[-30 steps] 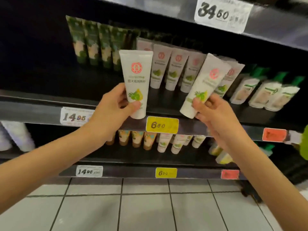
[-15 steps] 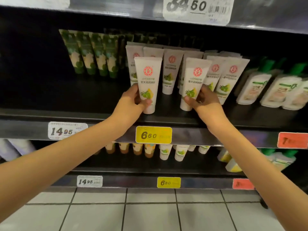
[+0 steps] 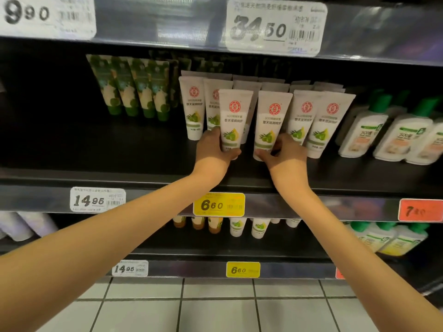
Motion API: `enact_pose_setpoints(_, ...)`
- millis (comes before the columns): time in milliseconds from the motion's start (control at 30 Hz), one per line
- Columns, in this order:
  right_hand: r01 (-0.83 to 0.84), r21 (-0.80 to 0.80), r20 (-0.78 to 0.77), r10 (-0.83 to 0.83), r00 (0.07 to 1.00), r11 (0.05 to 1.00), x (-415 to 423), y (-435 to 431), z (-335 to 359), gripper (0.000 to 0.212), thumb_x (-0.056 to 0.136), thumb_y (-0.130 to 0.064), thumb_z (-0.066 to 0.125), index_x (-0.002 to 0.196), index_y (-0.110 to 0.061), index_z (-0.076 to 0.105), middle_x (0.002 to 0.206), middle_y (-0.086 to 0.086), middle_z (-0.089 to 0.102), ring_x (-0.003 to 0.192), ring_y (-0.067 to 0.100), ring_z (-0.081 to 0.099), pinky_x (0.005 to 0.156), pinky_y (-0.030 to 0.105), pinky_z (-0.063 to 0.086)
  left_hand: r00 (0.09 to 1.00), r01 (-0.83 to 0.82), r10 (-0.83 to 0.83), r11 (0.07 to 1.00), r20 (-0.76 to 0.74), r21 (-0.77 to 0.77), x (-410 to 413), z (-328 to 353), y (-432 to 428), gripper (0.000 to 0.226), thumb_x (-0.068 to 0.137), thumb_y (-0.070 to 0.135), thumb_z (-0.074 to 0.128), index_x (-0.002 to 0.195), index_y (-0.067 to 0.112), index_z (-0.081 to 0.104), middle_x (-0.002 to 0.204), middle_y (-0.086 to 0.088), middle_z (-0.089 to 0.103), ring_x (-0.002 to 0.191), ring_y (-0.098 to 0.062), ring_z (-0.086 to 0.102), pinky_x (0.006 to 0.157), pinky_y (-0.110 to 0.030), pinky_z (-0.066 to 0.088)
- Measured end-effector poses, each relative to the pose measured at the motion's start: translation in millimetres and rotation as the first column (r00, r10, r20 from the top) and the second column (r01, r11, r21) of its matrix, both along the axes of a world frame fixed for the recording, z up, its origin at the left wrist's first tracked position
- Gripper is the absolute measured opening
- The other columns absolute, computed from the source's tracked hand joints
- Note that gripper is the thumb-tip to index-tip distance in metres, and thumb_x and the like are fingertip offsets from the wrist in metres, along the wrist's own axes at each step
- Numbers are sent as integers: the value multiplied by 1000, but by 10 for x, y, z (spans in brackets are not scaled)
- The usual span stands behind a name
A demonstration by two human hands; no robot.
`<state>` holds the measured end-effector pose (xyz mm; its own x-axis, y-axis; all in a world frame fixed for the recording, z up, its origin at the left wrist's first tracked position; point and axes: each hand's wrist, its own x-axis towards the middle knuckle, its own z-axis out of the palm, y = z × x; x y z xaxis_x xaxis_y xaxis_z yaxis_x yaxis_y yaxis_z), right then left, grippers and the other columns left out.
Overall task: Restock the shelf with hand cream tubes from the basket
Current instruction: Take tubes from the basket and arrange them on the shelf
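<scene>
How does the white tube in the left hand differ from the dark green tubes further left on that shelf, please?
The white tube is white with a red round logo; the green tubes carry a dark leafy pattern and green caps. The left hand grips the white tube; the green tubes stand untouched. The white tube is nearer the shelf edge, the green tubes farther back. Both are cap down.

The shelf (image 3: 96, 149) is dim and shadowed at the back, brighter at its front edge. The upper price labels (image 3: 275, 27) are blurred; straight lines curve near the corners.
</scene>
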<state>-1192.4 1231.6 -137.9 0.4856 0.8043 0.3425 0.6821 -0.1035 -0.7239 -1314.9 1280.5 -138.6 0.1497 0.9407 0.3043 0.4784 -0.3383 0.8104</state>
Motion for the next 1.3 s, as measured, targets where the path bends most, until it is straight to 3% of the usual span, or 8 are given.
enact_pose_setpoints(100, 35, -30, 34, -34, 999, 999, -13, 86, 14, 37, 85, -23, 66, 114, -5, 53, 115, 12, 61, 108, 25, 57, 75, 23, 37, 999, -22, 22, 1000, 28, 9, 132, 23, 38, 48, 80, 11, 68, 123, 5, 48, 129, -9, 54, 122, -22, 49, 98, -26, 37)
enact_pose_setpoints(367, 75, -99, 141, -61, 988, 992, -6, 185, -8, 39, 87, -26, 63, 114, -2, 49, 115, 17, 58, 108, 31, 55, 73, 28, 36, 985, 53, -35, 993, 167, -106, 182, -29, 155, 48, 81, 11, 67, 124, 8, 47, 127, -7, 57, 119, -19, 52, 94, -23, 38)
enact_pose_setpoints(567, 89, -110, 164, -70, 984, 990, 24, 230, -14, 42, 87, -32, 62, 114, -2, 51, 117, 16, 58, 111, 29, 54, 76, 26, 36, 975, 68, -51, 995, 215, -70, 175, -94, 262, 31, 83, 9, 65, 111, 5, 51, 99, 1, 57, 89, -8, 52, 75, -12, 38)
enact_pose_setpoints(667, 102, -108, 159, -84, 984, 989, 32, 236, -6, 43, 86, -32, 62, 115, -2, 52, 120, 16, 58, 113, 28, 53, 83, 29, 39, 975, 80, -70, 996, 211, -38, 187, -107, 299, 31, 83, 7, 64, 110, 3, 50, 91, 3, 52, 84, -8, 49, 68, -8, 35)
enact_pose_setpoints(1000, 156, -111, 212, -130, 969, 981, 30, 241, 6, 46, 87, -33, 61, 119, -1, 51, 120, 18, 58, 112, 30, 53, 86, 32, 41, 974, 90, -85, 996, 211, -17, 210, -108, 318, 31, 85, 6, 62, 113, 2, 50, 109, -10, 62, 90, -13, 55, 80, -19, 40)
enact_pose_setpoints(1100, 162, -95, 204, -140, 969, 982, 44, 244, -8, 46, 86, -34, 62, 117, -1, 52, 119, 17, 59, 111, 30, 54, 83, 30, 41, 973, 97, -89, 995, 215, -27, 205, -103, 305, 32, 85, 7, 62, 114, 2, 50, 112, -12, 62, 101, -20, 60, 85, -22, 43)
enact_pose_setpoints(1200, 167, -49, 138, -158, 978, 985, 46, 246, -24, 51, 83, -38, 64, 116, 0, 52, 115, 17, 60, 106, 27, 56, 75, 28, 40, 969, 54, -34, 996, 245, -74, 190, -92, 298, 30, 85, 9, 62, 113, 0, 52, 115, -14, 62, 107, -24, 59, 90, -25, 43)
enact_pose_setpoints(1300, 202, 33, 1, -202, 979, 979, 47, 176, -29, 49, 85, -41, 61, 113, -2, 53, 110, 14, 61, 97, 22, 56, 67, 21, 34, 961, -7, 36, 994, 275, -105, 123, -75, 184, 29, 89, 12, 58, 114, -1, 53, 116, -14, 62, 108, -23, 58, 77, -13, 36)
